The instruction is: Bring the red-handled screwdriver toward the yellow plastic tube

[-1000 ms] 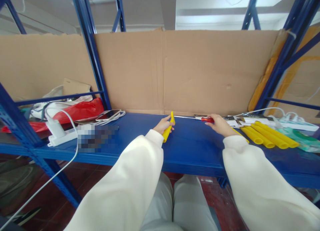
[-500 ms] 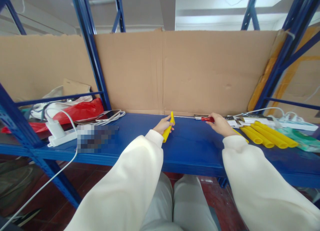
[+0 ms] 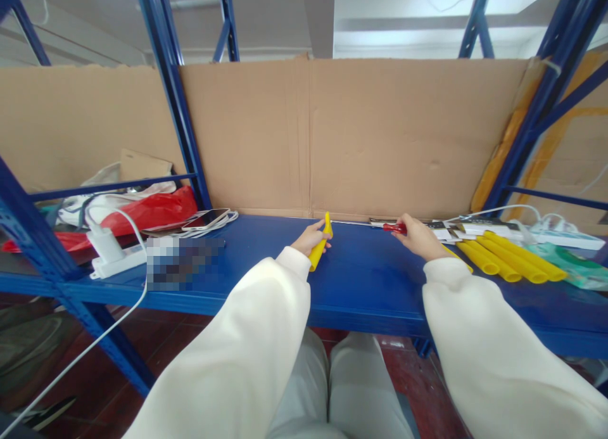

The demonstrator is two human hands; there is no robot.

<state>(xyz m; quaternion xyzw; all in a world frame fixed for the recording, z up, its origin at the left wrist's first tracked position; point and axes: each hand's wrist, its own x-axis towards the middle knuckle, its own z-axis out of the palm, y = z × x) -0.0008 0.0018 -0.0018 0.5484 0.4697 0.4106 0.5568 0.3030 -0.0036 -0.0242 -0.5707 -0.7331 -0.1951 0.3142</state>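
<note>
My left hand is closed around a yellow tube, which is held tilted over the blue shelf. The tube's upper end looks narrow and sticks up past my thumb and fingers. Further right, my right hand grips what looks like a red-handled screwdriver near the back of the shelf. Its handle points left, and a thin pale line beyond it is hard to tell from the shelf's back edge. Beside my right wrist lie several yellow tubes, side by side.
A cardboard sheet stands along the back. Left are a white power strip, a phone with coiled cable, and a red bag. Right are a green packet and another power strip. Blue posts frame the shelf.
Both hands keep nearly the same place and grip. The red handle looks very slightly turned in my right hand.
</note>
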